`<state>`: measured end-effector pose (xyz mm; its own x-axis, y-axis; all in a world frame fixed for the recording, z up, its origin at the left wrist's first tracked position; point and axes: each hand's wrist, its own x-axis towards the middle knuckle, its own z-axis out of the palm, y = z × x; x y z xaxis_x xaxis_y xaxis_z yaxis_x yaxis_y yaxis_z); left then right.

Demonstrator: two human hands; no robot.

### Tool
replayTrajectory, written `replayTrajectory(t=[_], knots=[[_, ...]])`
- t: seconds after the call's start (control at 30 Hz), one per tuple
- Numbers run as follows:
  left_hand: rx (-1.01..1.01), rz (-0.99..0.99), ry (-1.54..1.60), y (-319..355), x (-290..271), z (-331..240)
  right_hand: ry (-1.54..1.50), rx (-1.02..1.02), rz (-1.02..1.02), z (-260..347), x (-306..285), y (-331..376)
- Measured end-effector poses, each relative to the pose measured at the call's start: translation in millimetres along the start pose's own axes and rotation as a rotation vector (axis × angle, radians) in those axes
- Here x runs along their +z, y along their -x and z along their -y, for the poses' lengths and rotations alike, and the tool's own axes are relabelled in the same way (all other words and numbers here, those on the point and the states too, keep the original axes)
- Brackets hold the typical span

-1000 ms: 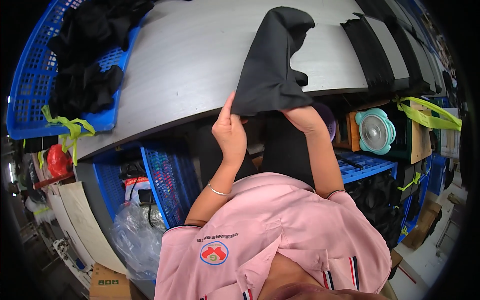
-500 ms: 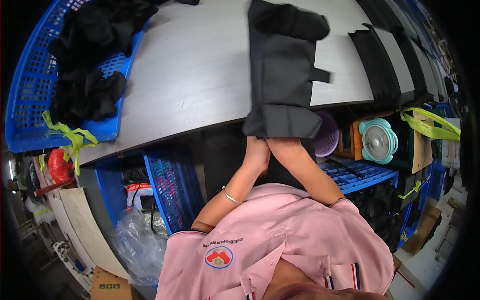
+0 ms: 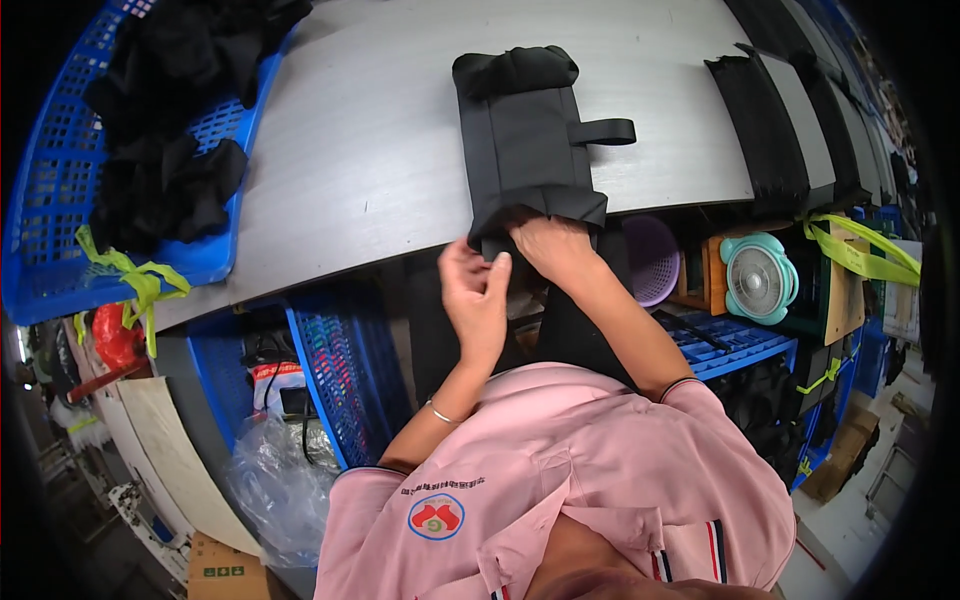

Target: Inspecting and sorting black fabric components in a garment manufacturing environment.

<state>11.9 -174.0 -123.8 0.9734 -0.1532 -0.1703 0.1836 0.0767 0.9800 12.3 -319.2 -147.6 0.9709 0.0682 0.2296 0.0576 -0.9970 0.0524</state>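
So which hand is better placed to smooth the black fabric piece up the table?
Probably the right hand: it already rests on the near edge of the black fabric piece, while the left hand sits lower, off the table edge.

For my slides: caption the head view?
Both hands, left hand and right hand, grip a black bag at the table edge.

Black bag (image 3: 528, 150): matt woven cloth (strap same); table (image 3: 370, 150): smooth grey laminate; crate (image 3: 60, 190): glossy blue plastic.
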Motion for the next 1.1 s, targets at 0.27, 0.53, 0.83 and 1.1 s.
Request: replayTrajectory(t=[0.27,0.53,0.83,1.1], knots=[[0.245,0.222,-0.196,14,-10,-33,-0.439,0.211,-0.147,-4,11,21],[-0.348,0.279,0.335,-30,-29,-25,-0.477,0.083,0.058,28,-38,77],[-0.292,0.358,0.431,-9,-10,-34,-0.827,0.477,-0.508,9,-148,88],[-0.373,0.529,0.409,16,-26,-34,-1.447,0.758,0.31,-50,-143,95]])
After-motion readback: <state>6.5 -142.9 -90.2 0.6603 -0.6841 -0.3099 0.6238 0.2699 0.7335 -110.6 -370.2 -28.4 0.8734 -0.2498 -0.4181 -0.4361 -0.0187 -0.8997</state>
